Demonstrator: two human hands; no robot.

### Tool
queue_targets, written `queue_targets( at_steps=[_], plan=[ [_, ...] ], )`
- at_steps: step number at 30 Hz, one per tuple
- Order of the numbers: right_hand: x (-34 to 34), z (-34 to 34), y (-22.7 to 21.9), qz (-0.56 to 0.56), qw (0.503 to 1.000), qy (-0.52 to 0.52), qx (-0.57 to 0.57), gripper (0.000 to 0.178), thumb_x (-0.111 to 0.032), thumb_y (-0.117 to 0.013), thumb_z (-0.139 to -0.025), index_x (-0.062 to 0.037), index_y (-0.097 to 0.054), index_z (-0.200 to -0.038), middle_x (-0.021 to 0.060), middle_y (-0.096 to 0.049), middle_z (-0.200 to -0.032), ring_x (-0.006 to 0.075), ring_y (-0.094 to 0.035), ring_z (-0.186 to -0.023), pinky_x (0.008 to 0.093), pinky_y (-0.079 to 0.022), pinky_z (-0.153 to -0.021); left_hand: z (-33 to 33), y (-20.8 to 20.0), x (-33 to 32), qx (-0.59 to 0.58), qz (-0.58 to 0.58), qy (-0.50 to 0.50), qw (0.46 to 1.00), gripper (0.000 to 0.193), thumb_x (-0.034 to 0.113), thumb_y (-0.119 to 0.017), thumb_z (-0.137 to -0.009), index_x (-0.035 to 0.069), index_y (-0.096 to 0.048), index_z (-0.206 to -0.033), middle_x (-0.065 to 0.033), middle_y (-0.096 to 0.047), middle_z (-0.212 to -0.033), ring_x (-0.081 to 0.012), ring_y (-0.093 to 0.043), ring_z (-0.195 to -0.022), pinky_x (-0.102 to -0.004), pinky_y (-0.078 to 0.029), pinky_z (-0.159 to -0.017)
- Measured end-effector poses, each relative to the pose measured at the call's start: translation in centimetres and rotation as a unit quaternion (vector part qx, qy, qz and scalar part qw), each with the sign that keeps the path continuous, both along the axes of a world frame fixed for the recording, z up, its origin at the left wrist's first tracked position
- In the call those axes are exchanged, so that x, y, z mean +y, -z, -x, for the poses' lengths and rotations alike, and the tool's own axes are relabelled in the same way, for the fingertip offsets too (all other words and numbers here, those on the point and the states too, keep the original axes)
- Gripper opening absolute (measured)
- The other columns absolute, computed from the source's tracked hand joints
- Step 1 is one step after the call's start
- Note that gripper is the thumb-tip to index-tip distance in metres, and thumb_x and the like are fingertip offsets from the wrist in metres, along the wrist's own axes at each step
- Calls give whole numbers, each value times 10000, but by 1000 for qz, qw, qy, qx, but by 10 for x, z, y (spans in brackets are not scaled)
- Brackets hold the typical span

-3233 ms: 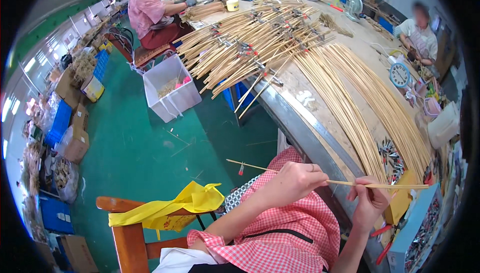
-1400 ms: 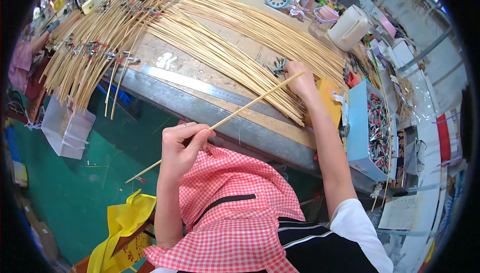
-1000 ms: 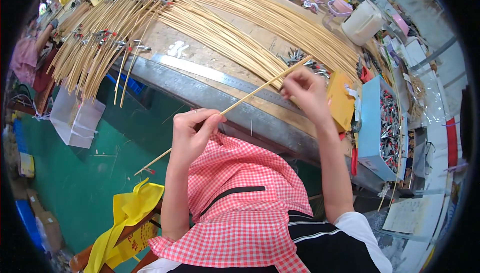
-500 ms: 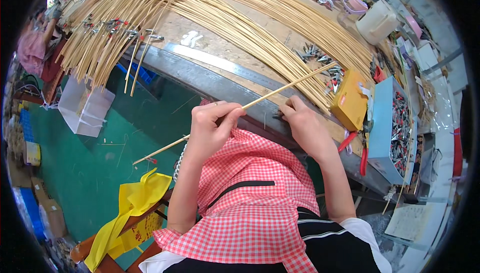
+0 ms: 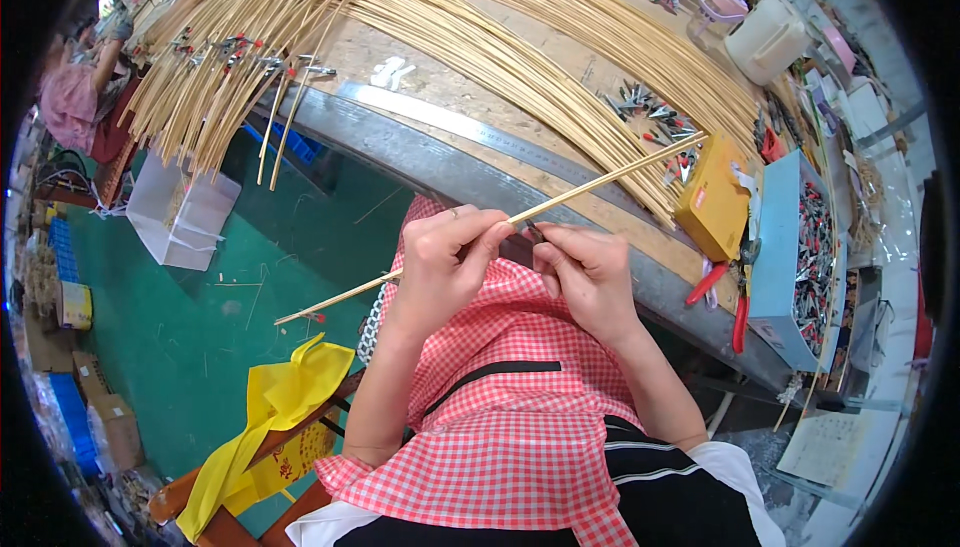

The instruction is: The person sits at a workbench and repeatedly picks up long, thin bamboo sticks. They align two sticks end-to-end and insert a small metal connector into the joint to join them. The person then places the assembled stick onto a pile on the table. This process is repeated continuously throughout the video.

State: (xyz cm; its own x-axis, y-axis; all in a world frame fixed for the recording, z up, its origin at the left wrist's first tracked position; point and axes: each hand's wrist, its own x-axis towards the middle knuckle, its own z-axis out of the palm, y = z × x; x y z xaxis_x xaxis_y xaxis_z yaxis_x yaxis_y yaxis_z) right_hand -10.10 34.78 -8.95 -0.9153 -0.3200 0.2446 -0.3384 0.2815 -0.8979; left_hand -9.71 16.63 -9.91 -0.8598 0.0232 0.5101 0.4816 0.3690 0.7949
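Note:
My left hand (image 5: pixel 450 262) is closed around a slim pale wooden rod (image 5: pixel 615 177), which slants from the lower left up toward the table's right part. Close beside it, my right hand (image 5: pixel 592 277) pinches a small dark piece (image 5: pixel 535 233) against or very near the rod; the fingers hide most of it, so its kind cannot be told. A small red-ended clip (image 5: pixel 316 317) shows near the rod's lower end. Under both hands is a red-and-white checked apron (image 5: pixel 500 412).
Long pale rods (image 5: pixel 560 47) cover the table, with a metal ruler (image 5: pixel 470 127) near its edge. At right are loose clips (image 5: pixel 640 102), a yellow box (image 5: pixel 713 197), red-handled pliers (image 5: pixel 741 319) and a blue box (image 5: pixel 775 282) of clips. A yellow cloth (image 5: pixel 285 387) hangs on a chair.
My right hand has come left from the table edge to the rod beside my left hand, with the small dark piece in its fingers. The whole view has shifted slightly.

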Motion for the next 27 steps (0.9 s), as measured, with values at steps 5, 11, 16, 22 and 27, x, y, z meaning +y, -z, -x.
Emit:
queue_targets(
  at_steps=[5,11,16,22,27],
  plan=[
    [-2,-3,-1,-11,1000,17,15,185,41,-639,-797,49,-667,-980,156,-633,-690,216,-605,-553,306,-458,-522,1,1,1,17,0,-2,1000,35,-33,-647,-812,-42,-673,-833,-103,-628,-635,-159,-602,-530,-262,-437,-505],
    [-3,-1,-5,-14,1000,22,11,180,35,-636,-803,48,-667,-980,163,-643,-705,228,-618,-568,311,-472,-538,0,4,1,-9,14,14,1000,36,-29,-649,-811,-45,-672,-834,-101,-630,-637,-156,-611,-536,-256,-447,-505],
    [-1,-3,-9,-14,1000,10,-9,208,17,-649,-806,44,-660,-1013,168,-667,-796,202,-628,-620,296,-484,-578,0,4,-1,-45,0,43,998,67,18,-655,-824,-28,-684,-863,-116,-622,-646,-183,-596,-540,-284,-438,-504],
    [15,5,-7,230,967,17,-111,195,-30,-669,-844,34,-672,-1028,73,-661,-916,104,-583,-722,212,-443,-591,0,7,-6,-152,-53,149,975,110,45,-631,-860,-39,-695,-890,-87,-655,-671,-128,-613,-583,-252,-466,-531],
    [31,6,-14,234,969,57,-61,78,-33,-651,-868,15,-699,-907,29,-600,-639,60,-505,-508,197,-394,-454,4,1,-6,-135,-61,176,973,165,51,-577,-895,-35,-687,-984,-110,-682,-809,-145,-647,-726,-256,-505,-661]
  ],
)
